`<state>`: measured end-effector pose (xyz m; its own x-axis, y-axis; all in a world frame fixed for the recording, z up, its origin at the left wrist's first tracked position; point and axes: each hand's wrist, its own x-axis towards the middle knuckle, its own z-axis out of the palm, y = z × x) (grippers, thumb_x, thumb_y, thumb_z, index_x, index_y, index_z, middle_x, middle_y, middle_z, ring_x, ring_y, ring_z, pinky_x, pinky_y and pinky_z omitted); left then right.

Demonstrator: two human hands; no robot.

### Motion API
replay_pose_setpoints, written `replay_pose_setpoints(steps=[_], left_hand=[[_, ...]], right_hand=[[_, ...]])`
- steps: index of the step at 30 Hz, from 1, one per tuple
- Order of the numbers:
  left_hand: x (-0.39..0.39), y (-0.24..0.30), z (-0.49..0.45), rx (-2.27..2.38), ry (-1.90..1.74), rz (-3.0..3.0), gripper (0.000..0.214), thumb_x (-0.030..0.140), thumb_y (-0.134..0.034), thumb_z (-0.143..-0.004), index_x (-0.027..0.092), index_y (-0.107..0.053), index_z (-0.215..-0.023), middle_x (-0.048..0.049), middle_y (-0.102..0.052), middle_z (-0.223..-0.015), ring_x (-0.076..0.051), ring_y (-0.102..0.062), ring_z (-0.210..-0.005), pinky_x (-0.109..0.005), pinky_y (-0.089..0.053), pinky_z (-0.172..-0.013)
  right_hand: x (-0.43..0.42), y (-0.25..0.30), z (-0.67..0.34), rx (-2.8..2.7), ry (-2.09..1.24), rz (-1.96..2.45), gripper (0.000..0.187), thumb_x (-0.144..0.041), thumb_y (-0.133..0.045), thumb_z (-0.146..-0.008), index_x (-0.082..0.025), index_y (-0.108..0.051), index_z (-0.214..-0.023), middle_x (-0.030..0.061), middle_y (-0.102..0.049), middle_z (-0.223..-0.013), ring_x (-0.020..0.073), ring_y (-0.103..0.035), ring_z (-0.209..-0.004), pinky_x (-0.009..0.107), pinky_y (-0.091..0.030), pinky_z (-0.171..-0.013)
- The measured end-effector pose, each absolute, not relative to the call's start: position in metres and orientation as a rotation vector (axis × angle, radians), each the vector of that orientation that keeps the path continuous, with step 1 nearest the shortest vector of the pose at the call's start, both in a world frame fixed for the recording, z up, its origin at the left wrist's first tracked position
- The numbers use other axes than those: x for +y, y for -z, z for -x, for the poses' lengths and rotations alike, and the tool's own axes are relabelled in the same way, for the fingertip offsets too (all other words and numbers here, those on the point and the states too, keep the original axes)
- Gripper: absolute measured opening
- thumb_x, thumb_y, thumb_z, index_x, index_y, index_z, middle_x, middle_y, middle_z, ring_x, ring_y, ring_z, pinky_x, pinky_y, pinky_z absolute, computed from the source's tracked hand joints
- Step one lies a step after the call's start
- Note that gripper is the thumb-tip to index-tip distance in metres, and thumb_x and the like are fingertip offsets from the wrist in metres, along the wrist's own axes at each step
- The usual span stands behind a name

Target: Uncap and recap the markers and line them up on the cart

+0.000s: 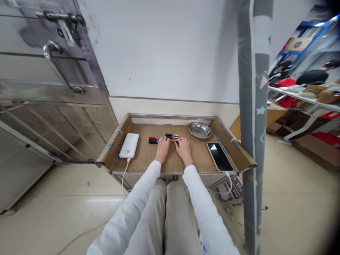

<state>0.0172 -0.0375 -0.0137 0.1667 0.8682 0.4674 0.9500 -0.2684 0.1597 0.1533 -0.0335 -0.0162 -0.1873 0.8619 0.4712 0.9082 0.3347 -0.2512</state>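
Note:
My left hand (162, 148) rests flat on the cardboard-lined tray table (148, 159), fingers stretched out, its tips beside a small black and red object (153, 140). My right hand (183, 149) lies flat next to it, fingers extended, just below a second small black object (171, 136). Neither hand holds anything. White sleeves cover both arms.
A white power bank (129, 145) with a cable lies at the left of the tray. A phone (219, 156) lies at the right, and a metal bowl (200, 130) at the back right. A grey wrapped post (252, 134) stands right of the tray. A metal door (45, 81) is at left.

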Motion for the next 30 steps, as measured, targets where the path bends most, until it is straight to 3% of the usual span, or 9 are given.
replay_pose_setpoints(steps=[7,12,16,19,25,30], left_hand=[[-0.035,0.013,-0.014,-1.715,0.812,2.455,0.013,0.018,-0.043,-0.091,0.017,-0.054,-0.098,-0.0074,-0.06,-0.097,-0.02,-0.053,-0.095,-0.035,-0.042,-0.088],[-0.036,0.012,-0.016,-1.694,0.871,2.48,0.024,0.012,-0.037,-0.091,0.018,-0.052,-0.109,-0.009,-0.06,-0.108,-0.02,-0.054,-0.104,-0.036,-0.041,-0.092],[-0.038,0.012,-0.018,-1.689,0.84,2.396,0.042,0.011,-0.038,-0.088,0.018,-0.041,-0.129,-0.0117,-0.047,-0.134,-0.023,-0.036,-0.13,-0.042,-0.029,-0.106],[-0.038,0.012,-0.019,-1.662,0.799,2.426,0.043,0.013,-0.039,-0.088,0.019,-0.04,-0.131,-0.0109,-0.046,-0.136,-0.022,-0.029,-0.135,-0.044,-0.022,-0.11],[-0.048,0.006,-0.018,-1.599,0.701,2.579,0.021,0.037,-0.05,-0.089,0.021,-0.057,-0.101,-0.0072,-0.059,-0.105,-0.023,-0.05,-0.108,-0.04,-0.036,-0.095],[-0.058,0.007,-0.017,-1.608,0.787,2.498,0.019,0.034,-0.045,-0.092,0.019,-0.055,-0.096,-0.0059,-0.058,-0.095,-0.019,-0.055,-0.091,-0.031,-0.041,-0.082]], right_hand=[[-0.033,0.015,-0.154,-2.142,0.07,1.5,0.027,-0.027,-0.036,-0.095,-0.02,-0.061,-0.101,0.0085,-0.061,-0.098,0.0213,-0.05,-0.093,0.033,-0.035,-0.081],[-0.034,0.015,-0.154,-2.122,0.113,1.536,0.027,-0.027,-0.037,-0.095,-0.021,-0.063,-0.099,0.0092,-0.061,-0.096,0.0222,-0.049,-0.092,0.034,-0.035,-0.08],[-0.041,0.012,-0.153,-2.025,0.183,1.581,0.027,-0.026,-0.037,-0.095,-0.02,-0.063,-0.101,0.0095,-0.06,-0.095,0.0219,-0.049,-0.091,0.033,-0.035,-0.08],[-0.048,0.01,-0.153,-1.955,0.21,1.604,0.029,-0.027,-0.036,-0.095,-0.02,-0.064,-0.103,0.0101,-0.06,-0.096,0.0215,-0.05,-0.089,0.033,-0.035,-0.08],[-0.054,0.011,-0.154,-1.841,0.208,1.677,0.033,-0.03,-0.033,-0.097,-0.021,-0.062,-0.107,0.01,-0.063,-0.094,0.021,-0.051,-0.087,0.033,-0.033,-0.08],[-0.055,0.013,-0.156,-1.796,0.228,1.641,0.033,-0.03,-0.032,-0.097,-0.019,-0.063,-0.104,0.0093,-0.066,-0.09,0.0203,-0.053,-0.084,0.032,-0.032,-0.077]])
